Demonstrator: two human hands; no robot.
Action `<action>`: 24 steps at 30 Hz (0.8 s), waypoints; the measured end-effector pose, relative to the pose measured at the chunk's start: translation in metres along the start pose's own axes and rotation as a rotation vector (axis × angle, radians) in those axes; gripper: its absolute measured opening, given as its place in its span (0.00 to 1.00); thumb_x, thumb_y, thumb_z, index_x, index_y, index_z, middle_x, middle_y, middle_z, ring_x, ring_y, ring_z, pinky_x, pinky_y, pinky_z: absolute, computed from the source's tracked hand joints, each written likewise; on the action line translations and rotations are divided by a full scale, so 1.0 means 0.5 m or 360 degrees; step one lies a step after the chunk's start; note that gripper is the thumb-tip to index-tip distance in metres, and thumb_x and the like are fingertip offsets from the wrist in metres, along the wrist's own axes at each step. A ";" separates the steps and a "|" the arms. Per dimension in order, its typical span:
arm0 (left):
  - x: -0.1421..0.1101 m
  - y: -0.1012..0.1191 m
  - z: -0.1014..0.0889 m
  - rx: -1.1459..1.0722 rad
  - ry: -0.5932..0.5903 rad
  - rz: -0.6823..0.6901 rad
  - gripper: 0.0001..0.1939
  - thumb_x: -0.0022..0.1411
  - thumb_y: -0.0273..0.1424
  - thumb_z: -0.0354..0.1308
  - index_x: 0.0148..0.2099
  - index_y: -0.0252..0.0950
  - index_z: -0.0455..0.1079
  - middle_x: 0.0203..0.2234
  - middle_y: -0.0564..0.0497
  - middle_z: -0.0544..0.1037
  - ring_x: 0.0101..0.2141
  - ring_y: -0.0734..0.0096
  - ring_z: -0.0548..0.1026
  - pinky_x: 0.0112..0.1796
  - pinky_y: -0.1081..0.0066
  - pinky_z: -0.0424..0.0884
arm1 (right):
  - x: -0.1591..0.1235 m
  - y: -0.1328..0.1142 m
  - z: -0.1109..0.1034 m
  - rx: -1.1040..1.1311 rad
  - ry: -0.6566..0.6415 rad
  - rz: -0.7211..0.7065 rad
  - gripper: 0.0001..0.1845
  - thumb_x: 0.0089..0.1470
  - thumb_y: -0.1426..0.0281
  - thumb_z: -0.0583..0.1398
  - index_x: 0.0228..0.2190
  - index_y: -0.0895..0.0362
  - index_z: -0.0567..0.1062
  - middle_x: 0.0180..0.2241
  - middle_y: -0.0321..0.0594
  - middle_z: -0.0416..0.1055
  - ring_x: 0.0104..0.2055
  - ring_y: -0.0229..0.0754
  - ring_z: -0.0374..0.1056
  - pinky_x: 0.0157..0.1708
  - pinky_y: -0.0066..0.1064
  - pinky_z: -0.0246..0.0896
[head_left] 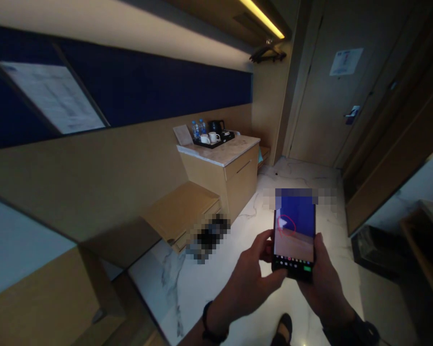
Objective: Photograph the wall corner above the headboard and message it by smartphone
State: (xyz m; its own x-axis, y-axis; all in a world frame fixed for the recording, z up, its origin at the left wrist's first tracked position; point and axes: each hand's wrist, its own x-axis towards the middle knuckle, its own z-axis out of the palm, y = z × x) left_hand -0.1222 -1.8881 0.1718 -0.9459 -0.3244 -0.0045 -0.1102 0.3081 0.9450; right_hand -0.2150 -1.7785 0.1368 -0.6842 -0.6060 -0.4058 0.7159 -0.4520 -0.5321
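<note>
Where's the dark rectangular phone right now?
In the head view, the dark rectangular phone is right of centre, held between the left hand and the right hand, above the white marbled floor.

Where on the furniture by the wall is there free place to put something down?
Bare patches: the low bench beside the cabinet, and the front strip of the countertop, between black tray and edge. Crowded: the countertop's back, with cups, bottles and kettle.

Kettle (215, 126), cups (213, 138) and water bottles (202, 126) stand on a hotel room's counter (234, 151); a notice (346, 61) marks the door (319, 108).
</note>
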 end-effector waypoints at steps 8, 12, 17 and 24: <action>0.236 -0.009 0.058 0.0085 0.0184 -0.0038 0.26 0.53 0.25 0.59 0.56 0.36 0.63 0.38 0.50 0.77 0.37 0.67 0.73 0.40 0.65 0.69 | 0.188 -0.120 -0.025 0.0013 -0.0082 -0.0009 0.34 0.46 0.42 0.62 0.43 0.56 0.79 0.40 0.45 0.79 0.47 0.53 0.72 0.54 0.47 0.64; 0.360 -0.002 0.102 0.0071 0.0123 0.0055 0.28 0.52 0.27 0.62 0.56 0.37 0.62 0.38 0.50 0.77 0.39 0.66 0.73 0.42 0.65 0.68 | 0.272 -0.214 -0.057 0.0029 -0.0047 -0.0039 0.33 0.48 0.42 0.61 0.42 0.55 0.79 0.39 0.44 0.79 0.45 0.52 0.73 0.52 0.46 0.65; 0.475 -0.011 0.141 0.0013 -0.0009 0.0123 0.33 0.53 0.23 0.59 0.61 0.38 0.58 0.44 0.50 0.76 0.44 0.67 0.73 0.48 0.65 0.68 | 0.361 -0.296 -0.093 0.0027 -0.0037 -0.0079 0.30 0.50 0.43 0.60 0.41 0.54 0.80 0.37 0.44 0.79 0.43 0.53 0.74 0.50 0.48 0.67; 0.590 -0.031 0.146 -0.0109 -0.0240 0.0161 0.36 0.53 0.18 0.56 0.63 0.38 0.55 0.47 0.48 0.75 0.44 0.69 0.74 0.49 0.65 0.70 | 0.456 -0.350 -0.108 0.0094 -0.0056 -0.0074 0.27 0.53 0.45 0.59 0.40 0.53 0.80 0.34 0.45 0.79 0.43 0.53 0.74 0.51 0.50 0.66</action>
State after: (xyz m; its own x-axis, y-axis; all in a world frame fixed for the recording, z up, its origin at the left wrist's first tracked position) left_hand -0.4218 -1.9232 0.1319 -0.9866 -0.1558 0.0477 0.0041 0.2690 0.9631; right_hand -0.5036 -1.8023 0.0973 -0.7125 -0.6054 -0.3547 0.6910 -0.5175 -0.5047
